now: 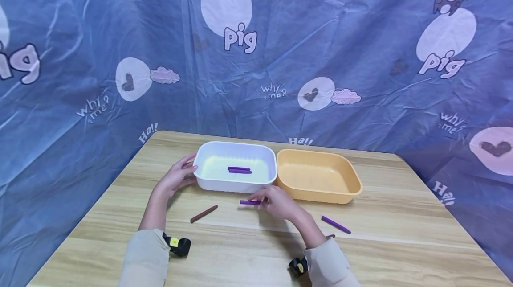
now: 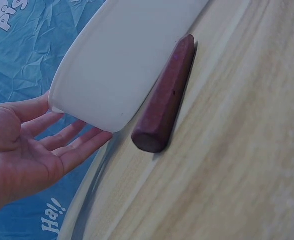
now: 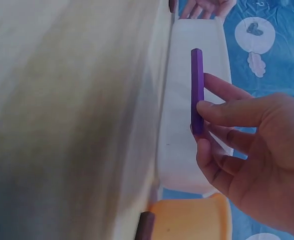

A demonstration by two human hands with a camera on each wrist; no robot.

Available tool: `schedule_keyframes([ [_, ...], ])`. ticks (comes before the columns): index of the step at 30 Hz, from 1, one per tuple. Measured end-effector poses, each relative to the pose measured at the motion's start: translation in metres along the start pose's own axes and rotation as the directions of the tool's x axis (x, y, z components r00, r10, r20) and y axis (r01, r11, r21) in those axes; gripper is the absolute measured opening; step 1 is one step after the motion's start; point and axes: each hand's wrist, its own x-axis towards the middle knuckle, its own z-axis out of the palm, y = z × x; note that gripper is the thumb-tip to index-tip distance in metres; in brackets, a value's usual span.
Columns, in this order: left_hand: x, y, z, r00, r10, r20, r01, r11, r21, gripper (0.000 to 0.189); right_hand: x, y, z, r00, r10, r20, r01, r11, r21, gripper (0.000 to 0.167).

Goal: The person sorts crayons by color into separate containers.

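A purple crayon (image 3: 197, 90) is pinched between the thumb and fingers of my right hand (image 1: 278, 202), just in front of the white bin (image 1: 232, 186). Two more purple crayons (image 1: 239, 170) lie side by side on that bin's floor. At the bin's left end, my left hand (image 2: 34, 145) touches the rim and outer wall, its fingers fairly straight and palm exposed in the left wrist view. A brown crayon (image 2: 164, 100) lies on the table between the two hands, near the bin's front.
An orange bin (image 1: 320, 195) stands against the white one's right side. On the table to the right lies a purple crayon (image 1: 335, 224). A brown tip (image 1: 330, 236) shows beside my right wrist, mostly hidden. A blue printed curtain (image 1: 256, 68) hangs behind the table.
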Motion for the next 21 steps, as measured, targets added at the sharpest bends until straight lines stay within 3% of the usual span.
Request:
schedule_keyframes([
  [7, -0.001, 0.000, -0.001, 1.000, -0.007, -0.003, 0.007, 1.000, 0.009, 0.058, 0.006, -0.005, -0.012, 0.997, -0.079, -0.020, 0.079, 0.997, -0.002, 0.041],
  [21, 0.000, 0.001, 0.000, 1.000, -0.002, 0.003, 0.002, 1.000, 0.009, 0.058, 0.030, -0.008, -0.033, 0.996, -0.069, -0.064, 0.067, 0.997, -0.036, 0.036],
])
